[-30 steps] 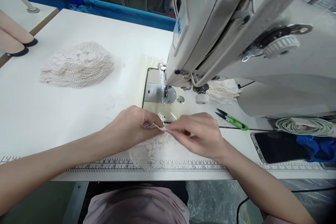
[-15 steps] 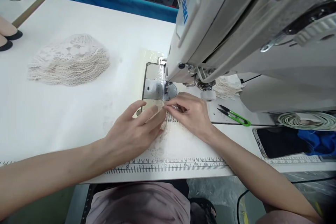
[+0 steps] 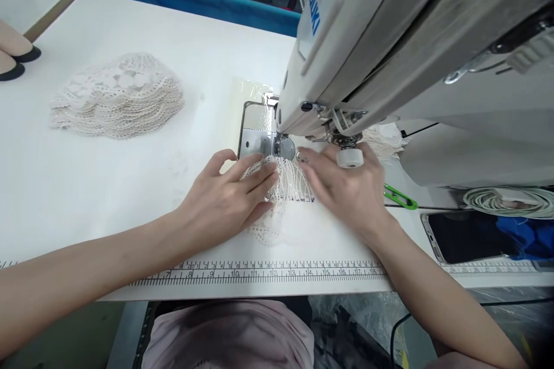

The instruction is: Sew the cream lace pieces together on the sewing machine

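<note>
The right hand [image 3: 348, 187] has moved rightward, and the lace piece [image 3: 289, 180] lies spread wider.

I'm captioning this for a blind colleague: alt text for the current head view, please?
A left hand lies on pale lace at a JUKI sewing machine, the right hand by the lace's right edge. Stacked lace pieces lie farther left.

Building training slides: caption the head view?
Left hand rests on lace fabric at a sewing machine, right hand alongside.

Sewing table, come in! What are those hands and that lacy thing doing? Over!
Left hand spread on lace piece. Right hand near its right edge, blurred, grip unclear. Lace piece near presser foot. Green snips partly hidden behind right hand.
</note>
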Demonstrator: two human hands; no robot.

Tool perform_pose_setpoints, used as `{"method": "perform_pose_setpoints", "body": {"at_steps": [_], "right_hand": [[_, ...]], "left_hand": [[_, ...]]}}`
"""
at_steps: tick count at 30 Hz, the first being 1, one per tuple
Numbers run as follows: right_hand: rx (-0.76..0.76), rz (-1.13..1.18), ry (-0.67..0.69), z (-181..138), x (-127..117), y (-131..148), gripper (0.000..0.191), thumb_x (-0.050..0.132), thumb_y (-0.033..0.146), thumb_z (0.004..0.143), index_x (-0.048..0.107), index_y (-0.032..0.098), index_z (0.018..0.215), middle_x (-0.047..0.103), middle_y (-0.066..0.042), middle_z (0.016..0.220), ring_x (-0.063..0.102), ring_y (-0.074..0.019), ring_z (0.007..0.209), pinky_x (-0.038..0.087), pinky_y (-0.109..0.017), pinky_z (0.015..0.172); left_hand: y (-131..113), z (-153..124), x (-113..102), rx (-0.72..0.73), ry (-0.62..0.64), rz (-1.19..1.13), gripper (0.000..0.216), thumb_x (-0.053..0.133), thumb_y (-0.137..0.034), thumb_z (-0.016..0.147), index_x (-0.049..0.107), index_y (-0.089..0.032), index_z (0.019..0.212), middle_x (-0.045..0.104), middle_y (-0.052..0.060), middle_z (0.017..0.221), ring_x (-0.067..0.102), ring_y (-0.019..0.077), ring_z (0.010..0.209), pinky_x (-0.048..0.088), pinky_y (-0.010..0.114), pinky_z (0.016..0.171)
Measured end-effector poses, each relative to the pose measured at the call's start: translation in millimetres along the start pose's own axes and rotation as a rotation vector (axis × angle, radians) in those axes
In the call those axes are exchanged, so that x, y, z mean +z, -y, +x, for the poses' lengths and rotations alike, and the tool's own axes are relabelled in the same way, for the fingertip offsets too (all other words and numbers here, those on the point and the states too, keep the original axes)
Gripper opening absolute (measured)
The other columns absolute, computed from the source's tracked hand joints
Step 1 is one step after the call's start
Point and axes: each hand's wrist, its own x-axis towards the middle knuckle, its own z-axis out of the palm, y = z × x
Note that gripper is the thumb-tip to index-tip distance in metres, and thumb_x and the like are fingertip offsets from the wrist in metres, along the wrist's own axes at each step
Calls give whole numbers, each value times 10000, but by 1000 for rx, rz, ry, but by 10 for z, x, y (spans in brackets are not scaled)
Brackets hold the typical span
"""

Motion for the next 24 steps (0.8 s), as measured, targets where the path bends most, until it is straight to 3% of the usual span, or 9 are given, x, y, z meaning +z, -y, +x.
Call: {"method": "perform_pose_setpoints", "body": {"at_steps": [2,6,11,24], "right_hand": [[-64,78,29,-1,8,109,309,485,304,986,688,164,1171,704,-35,786,570,-175,688,359,-345,686],[-75,51,84,-28,47,244,319,476,307,990,697,127,1133,726,-57,869,590,-189,755,358,-344,681],[-45,-5,113,-51,69,199,363,446,328,1005,689,108,1159,720,-65,810,601,-212,811,363,-355,707],[-22,-29,140,-26,112,157,363,415,314,1011,719,131,1088,704,-102,818,593,-250,936,383,-363,711]], "left_hand": [[5,20,2,-7,1,-1,301,493,-279,995,592,-179,1261,650,46,1302,564,259,1244,382,433,936],[-13,23,-16,-31,19,3,313,485,-284,997,574,-202,1286,642,62,1312,557,276,1261,372,448,949],[0,38,4,-68,11,-55,332,527,-279,978,558,-245,1307,645,49,1308,560,291,1259,364,454,981],[47,103,61,-75,7,2,308,493,-305,999,598,-222,1276,639,56,1317,538,271,1285,375,475,976]]}}
